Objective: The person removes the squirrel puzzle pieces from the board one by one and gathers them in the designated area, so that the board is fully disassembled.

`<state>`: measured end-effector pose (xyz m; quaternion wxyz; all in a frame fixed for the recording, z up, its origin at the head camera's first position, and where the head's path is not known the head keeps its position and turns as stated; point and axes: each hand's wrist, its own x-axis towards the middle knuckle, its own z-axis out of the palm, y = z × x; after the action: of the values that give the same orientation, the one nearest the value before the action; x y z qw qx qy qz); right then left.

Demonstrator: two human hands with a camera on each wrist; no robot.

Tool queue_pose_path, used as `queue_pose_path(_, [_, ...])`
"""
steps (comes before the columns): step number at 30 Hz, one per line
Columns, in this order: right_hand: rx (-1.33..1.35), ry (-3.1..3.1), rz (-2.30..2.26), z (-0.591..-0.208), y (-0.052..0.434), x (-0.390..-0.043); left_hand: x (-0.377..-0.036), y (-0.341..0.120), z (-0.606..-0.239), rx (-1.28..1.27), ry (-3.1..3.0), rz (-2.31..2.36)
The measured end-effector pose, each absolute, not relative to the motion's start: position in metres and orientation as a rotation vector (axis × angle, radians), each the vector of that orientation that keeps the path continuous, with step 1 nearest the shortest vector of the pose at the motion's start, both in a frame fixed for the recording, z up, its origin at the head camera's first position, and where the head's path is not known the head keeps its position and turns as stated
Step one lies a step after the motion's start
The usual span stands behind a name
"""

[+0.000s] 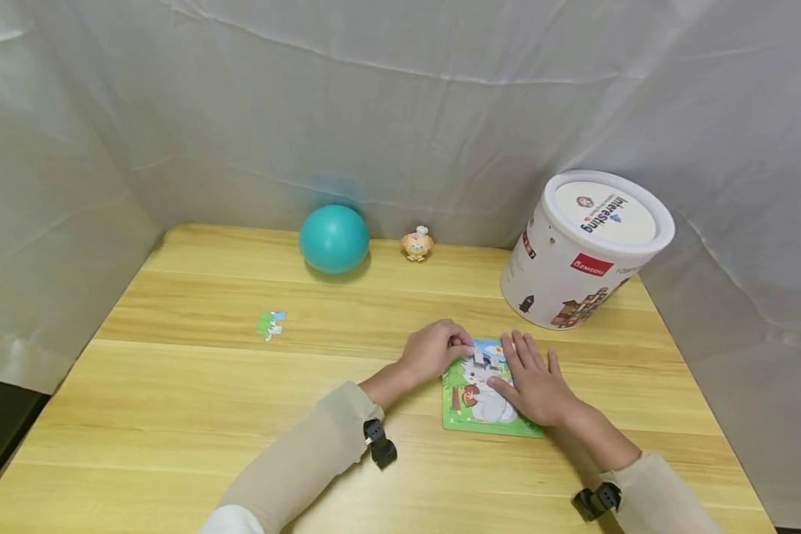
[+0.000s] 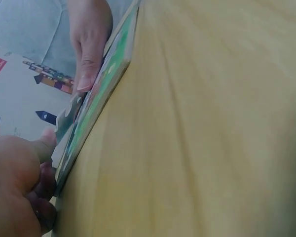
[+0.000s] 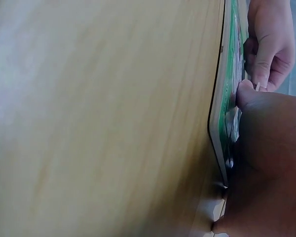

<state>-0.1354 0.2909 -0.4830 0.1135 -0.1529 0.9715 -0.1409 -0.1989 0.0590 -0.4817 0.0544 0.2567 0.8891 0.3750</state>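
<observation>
A square puzzle board (image 1: 454,419) with a grey squirrel on green lies flat on the table. My left hand (image 1: 434,351) is at its upper left edge, pinching a puzzle piece (image 2: 68,118) between thumb and fingers. In the left wrist view that piece stands tilted above the board's surface. My right hand (image 1: 537,382) rests on the board's right side with fingers spread, its thumb reaching toward the squirrel. The right wrist view shows the right thumb (image 3: 245,94) on the board close to the left hand's fingertips.
Another puzzle piece (image 1: 270,325), green and white, lies on the table at the left. A teal ball (image 1: 334,239) and a small chick figurine (image 1: 417,244) stand along the back. A large white lidded bucket (image 1: 574,256) stands behind the right hand.
</observation>
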Motion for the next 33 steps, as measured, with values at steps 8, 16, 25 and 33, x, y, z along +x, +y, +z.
queue_pose_path(8, [-0.44, 2.842, -0.402, -0.485, 0.29, -0.136, -0.206, 0.039, -0.475, 0.801, 2.633, 1.275])
queue_pose_path(16, [-0.478, 2.878, -0.455, -0.479, 0.288, -0.132, -0.211, 0.008, -0.46, 0.794, 2.621, 1.392])
queue_pose_path(25, [-0.481, 2.871, -0.448, -0.48, 0.289, -0.133, -0.213, -0.031, -0.458, 0.798, 2.626, 1.437])
queue_pose_path(33, [-0.495, 2.89, -0.485, -0.477, 0.287, -0.13, -0.209, -0.079, -0.461, 0.76, 2.678, 1.453])
